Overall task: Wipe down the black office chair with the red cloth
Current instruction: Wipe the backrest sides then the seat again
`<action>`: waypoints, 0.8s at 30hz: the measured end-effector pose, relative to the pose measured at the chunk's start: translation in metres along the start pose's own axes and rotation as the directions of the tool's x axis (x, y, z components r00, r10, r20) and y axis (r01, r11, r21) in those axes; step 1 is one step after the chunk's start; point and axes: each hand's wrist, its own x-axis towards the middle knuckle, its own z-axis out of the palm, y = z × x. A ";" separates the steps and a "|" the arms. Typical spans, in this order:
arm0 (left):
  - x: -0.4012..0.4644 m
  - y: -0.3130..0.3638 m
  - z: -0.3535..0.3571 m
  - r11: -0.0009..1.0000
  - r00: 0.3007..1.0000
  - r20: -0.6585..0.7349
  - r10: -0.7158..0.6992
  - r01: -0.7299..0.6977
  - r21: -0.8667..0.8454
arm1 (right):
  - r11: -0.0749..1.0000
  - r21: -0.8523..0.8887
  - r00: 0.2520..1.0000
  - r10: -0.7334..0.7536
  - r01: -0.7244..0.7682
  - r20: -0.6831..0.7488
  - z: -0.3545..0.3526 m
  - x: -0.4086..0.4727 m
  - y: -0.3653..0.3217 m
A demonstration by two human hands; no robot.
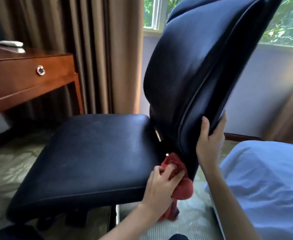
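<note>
Wiping is under way at the joint where seat meets backrest, low in the middle of the frame. The left hand (161,186) has its fingers (173,168) curled into the bunched red cloth (182,184), pressing it against the lower edge of the backrest, while a loose tail of cloth hangs down below the seat corner. The right hand (209,141), just right of centre, grips the near edge of the backrest, thumb on the front face and fingers wrapped behind, apparently steadying it. The black office chair (93,153) fills the centre, its seat toward the lower left and its backrest rising to the upper right. A wooden worktop (29,71) stands at upper left; a white bed (267,179) lies at lower right. Judging progress is hard: no surface looks clearly wiped or unwiped. The base is hidden below the seat, so it likely remains.
</note>
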 end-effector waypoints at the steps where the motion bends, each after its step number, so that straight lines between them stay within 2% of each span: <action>1: -0.009 -0.005 -0.005 0.996 0.998 0.002 0.068 -0.068 0.061 | 0.999 -0.051 1.000 -0.011 0.010 -0.026 0.001 -0.005 0.003; 3: -0.039 -0.022 -0.024 0.973 0.988 -0.001 0.157 -0.154 0.169 | 0.992 -0.119 0.998 -0.035 0.029 -0.052 0.006 -0.009 0.006; 5: -0.078 -0.048 -0.054 0.964 0.991 -0.026 0.133 -0.123 0.238 | 0.986 -0.158 0.996 -0.063 0.052 -0.065 0.007 -0.007 0.008; 8: -0.137 -0.091 -0.115 0.945 0.986 -0.163 -0.031 0.082 0.318 | 0.981 -0.176 0.993 -0.097 0.083 -0.073 0.007 -0.004 0.010; 10: -0.165 -0.113 -0.156 0.895 0.947 -0.257 -0.194 0.278 0.348 | 0.984 -0.160 0.992 -0.093 0.079 -0.080 0.008 -0.004 0.010; 14: -0.182 -0.147 -0.204 0.750 0.789 -0.344 -0.510 0.603 0.272 | 0.983 -0.155 0.990 -0.109 0.094 -0.090 0.007 -0.007 0.009; 17: -0.164 -0.165 -0.226 0.601 0.581 -0.411 -0.702 0.794 0.096 | 0.984 -0.154 0.991 -0.099 0.084 -0.091 0.005 -0.010 0.007; 18: -0.151 -0.165 -0.230 0.578 0.535 -0.409 -0.739 0.816 0.022 | 0.984 -0.155 0.990 -0.102 0.086 -0.097 0.005 -0.012 0.005; 19: -0.135 -0.162 -0.227 0.597 0.545 -0.385 -0.745 0.802 -0.021 | 0.984 -0.154 0.990 -0.103 0.088 -0.091 0.005 -0.013 0.006; 20: -0.115 -0.153 -0.217 0.656 0.618 -0.317 -0.719 0.755 -0.016 | 0.985 -0.147 0.990 -0.103 0.088 -0.094 0.006 -0.014 0.005; 21: -0.091 -0.139 -0.199 0.734 0.720 -0.203 -0.664 0.680 0.008 | 0.987 -0.139 0.990 -0.096 0.081 -0.103 0.006 -0.014 0.006; 23: -0.044 -0.114 -0.144 0.884 0.881 0.091 -0.465 0.456 0.102 | 0.990 -0.120 0.991 -0.090 0.077 -0.104 0.006 -0.013 0.007; 24: -0.020 -0.103 -0.114 0.933 0.912 0.208 -0.353 0.326 0.155 | 0.991 -0.111 0.991 -0.084 0.072 -0.105 0.005 -0.012 0.008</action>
